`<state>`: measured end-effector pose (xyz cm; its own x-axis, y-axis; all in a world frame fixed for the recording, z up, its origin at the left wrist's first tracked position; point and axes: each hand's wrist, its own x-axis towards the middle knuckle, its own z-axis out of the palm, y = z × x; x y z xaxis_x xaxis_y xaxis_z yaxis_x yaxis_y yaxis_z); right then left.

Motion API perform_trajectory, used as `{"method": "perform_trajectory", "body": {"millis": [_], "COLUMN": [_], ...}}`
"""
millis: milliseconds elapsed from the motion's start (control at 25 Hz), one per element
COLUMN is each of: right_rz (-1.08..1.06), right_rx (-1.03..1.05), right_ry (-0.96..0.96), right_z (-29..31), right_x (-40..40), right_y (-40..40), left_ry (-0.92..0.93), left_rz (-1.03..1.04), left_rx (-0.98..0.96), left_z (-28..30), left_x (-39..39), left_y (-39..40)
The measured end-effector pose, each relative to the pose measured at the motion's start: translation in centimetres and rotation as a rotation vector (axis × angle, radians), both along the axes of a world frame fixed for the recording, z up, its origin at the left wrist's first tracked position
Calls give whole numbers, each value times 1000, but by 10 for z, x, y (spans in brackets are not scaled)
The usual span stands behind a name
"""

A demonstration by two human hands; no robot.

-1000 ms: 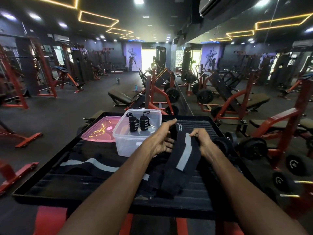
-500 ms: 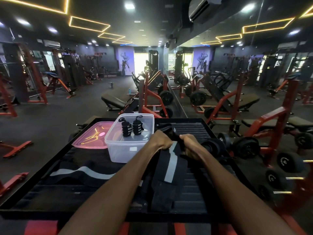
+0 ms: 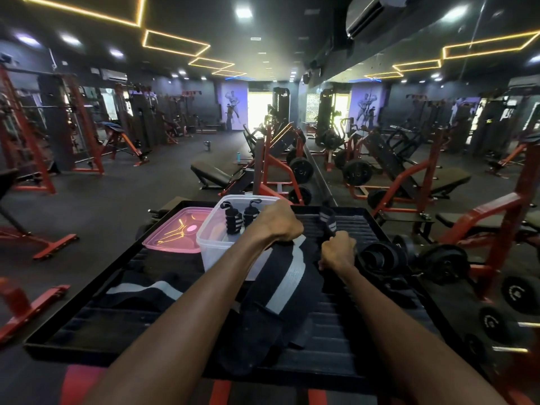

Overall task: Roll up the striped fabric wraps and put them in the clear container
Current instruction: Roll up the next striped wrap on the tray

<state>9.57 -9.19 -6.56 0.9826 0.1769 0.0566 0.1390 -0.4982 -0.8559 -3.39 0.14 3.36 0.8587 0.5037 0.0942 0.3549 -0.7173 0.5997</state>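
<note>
Gripping striped wrap [image 3: 287,276] between both hands, left [image 3: 279,222], right [image 3: 337,248], beside clear container [image 3: 210,244]

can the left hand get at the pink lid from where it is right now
Probably not straight away: the left hand is gripping the striped wrap, and the clear container stands between it and the pink lid.

Head camera looks forward and down, close over the black tray [image 3: 87,340]

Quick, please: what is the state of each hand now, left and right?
Left hand: closed grip on the near end of the striped wrap.
Right hand: closed grip on the same wrap's far end, pulled up.
</note>
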Motion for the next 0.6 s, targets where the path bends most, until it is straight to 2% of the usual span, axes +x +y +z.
{"method": "perform_trajectory", "body": {"millis": [120,160,240,320,400,520,600], "right_rz": [68,66,61,210,378,484,504], "right_rx": [-122,-85,173,475,608,742,795], "right_ry": [-29,-35,51,349,565,630,588], "right_z": [12,17,30,45,57,77,87], "right_x": [-15,-16,-15,-15,-16,-17,-21], "right_y": [-3,-3,-1,2,2,6,14], "left_ry": [-43,-75,-195,-334,-429,-528,-579], "left_rz": [-2,-17,-45,-42,-18,-18,-30], "left_rx": [-47,-71,-139,-214,-235,-274,-362], "left_z": [11,12,15,19,20,17,13], "left_x": [-11,-14,-20,-24,-29,-39,-46], "left_y": [-4,-6,-10,-10,-8,-5,-2]}}
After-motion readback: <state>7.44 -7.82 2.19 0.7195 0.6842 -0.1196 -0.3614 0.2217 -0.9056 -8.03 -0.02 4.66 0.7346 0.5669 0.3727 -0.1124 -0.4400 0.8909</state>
